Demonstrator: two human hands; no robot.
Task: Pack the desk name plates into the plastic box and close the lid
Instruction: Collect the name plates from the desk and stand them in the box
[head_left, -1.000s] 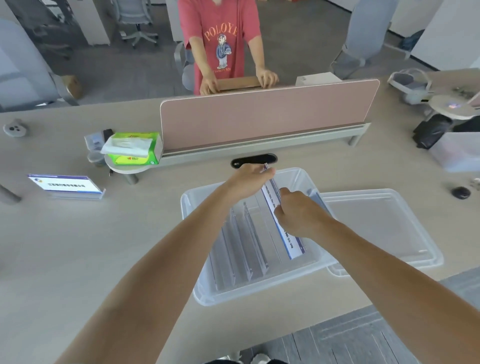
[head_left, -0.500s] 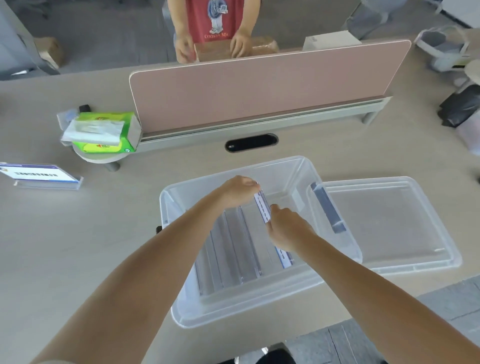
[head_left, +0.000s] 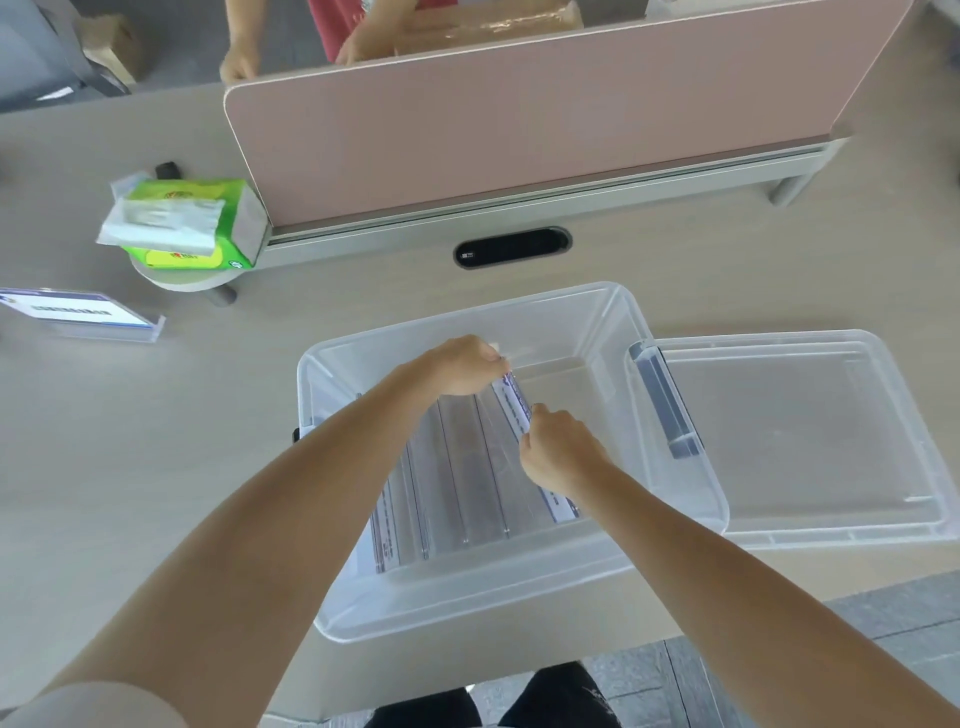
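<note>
A clear plastic box (head_left: 670, 415) stands on the desk in front of me. Several clear name plates (head_left: 457, 483) lie side by side on its floor. My left hand (head_left: 462, 364) grips the far end of another name plate (head_left: 514, 402), white with a blue edge, and my right hand (head_left: 558, 452) grips its middle, both inside the box. This plate rests at the right of the row. The clear lid (head_left: 810, 441) lies flat on the desk, touching the box's right side. One more name plate (head_left: 78, 312) stands on the desk at far left.
A pink divider panel (head_left: 519, 114) crosses the desk behind the box, with a black cable port (head_left: 511, 248) before it. A green tissue pack (head_left: 192, 223) sits on a round stand at left. A person's hands (head_left: 239, 65) hold a cardboard box behind the divider.
Both hands have lowered the blue-edged name plate deeper into the box, beside the row. The view has tilted downward and closer to the box.
</note>
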